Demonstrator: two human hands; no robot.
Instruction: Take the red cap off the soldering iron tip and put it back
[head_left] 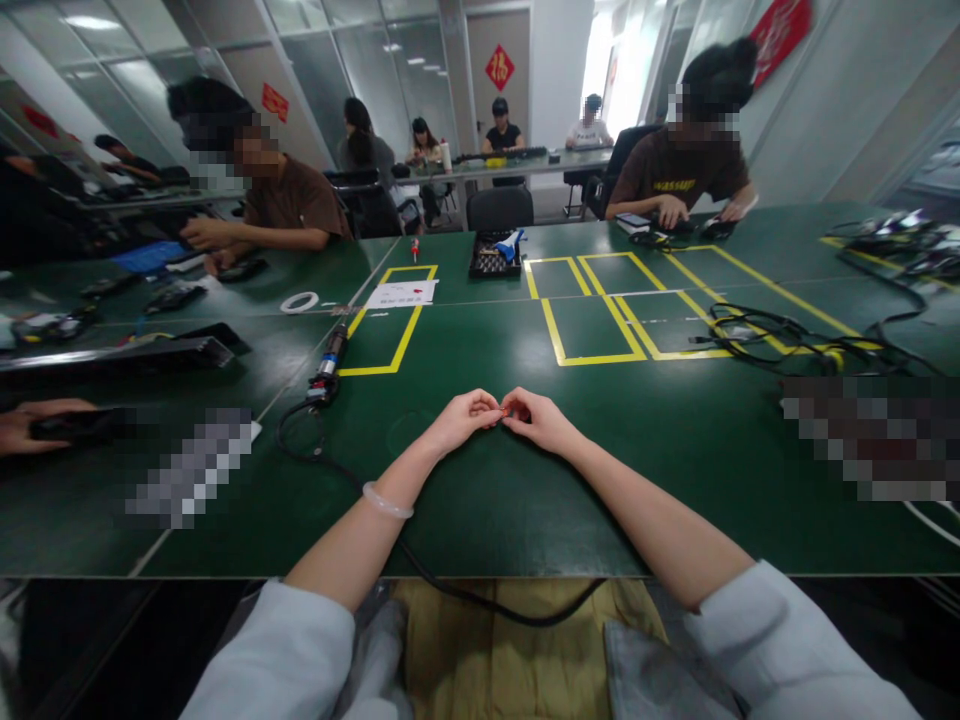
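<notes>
One small orange-red piece (505, 412) in a two-handed pinch

Head view: both grips almost closed, thumbs and fingertips drawn together over the middle of the glossy dark-green surface (480, 340); touching it or just above it, cannot tell which. Between the fingertips of the bare left hand (466, 420) and the bare right hand (544, 420), the piece itself, mostly covered, too tiny to make out in shape or material.

Likeliest trouble, by judgement: a slip from the fingertips, owing to so little to pinch, then a roll across the slick top. Second risk: a snag on the black rubbery cable (540, 622), passing under the left forearm and sagging past the near edge; with a tug, possibly a dragged black, silver and blue cylindrical tool (328, 362).

By count: two hands, one piece, one cable by the lap, one cylindrical tool, one pale translucent bracelet (388, 500) on the left wrist, one white ring-shaped roll (300, 302), one white printed paper sheet (409, 293), one open black box (495, 275) of small parts. Across the surface, one brown-shirted co-worker (292, 195) at left, another (682, 165) at right. Tangled black cords (750, 330) at right, uncountable.
</notes>
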